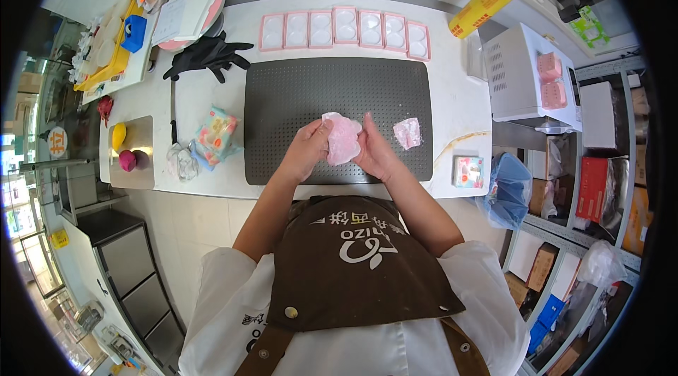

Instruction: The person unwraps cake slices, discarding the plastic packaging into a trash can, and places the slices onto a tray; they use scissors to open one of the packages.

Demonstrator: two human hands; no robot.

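Note:
A thin, soft pink sheet, like floured dough (343,142), is held up over a dark perforated mat (296,87). My left hand (310,147) pinches its left edge between thumb and fingers. At the right edge, the fingers of my right hand (377,151) support it from below, the thumb raised and apart from it. To the right of my right hand, a smaller folded pink piece (407,133) dusted with white powder lies on the mat. Beyond the mat stand several pink-edged trays (345,25) in a row, each with two round white hollows.
Left on the white table (212,95) are black gloves (209,55), a knife (173,116), a colourful plastic packet (217,135) and a metal board (139,172) with a yellow mango (119,136). To the right are a small printed box (468,172), a blue-lined bin (506,190) and a white microwave (522,71).

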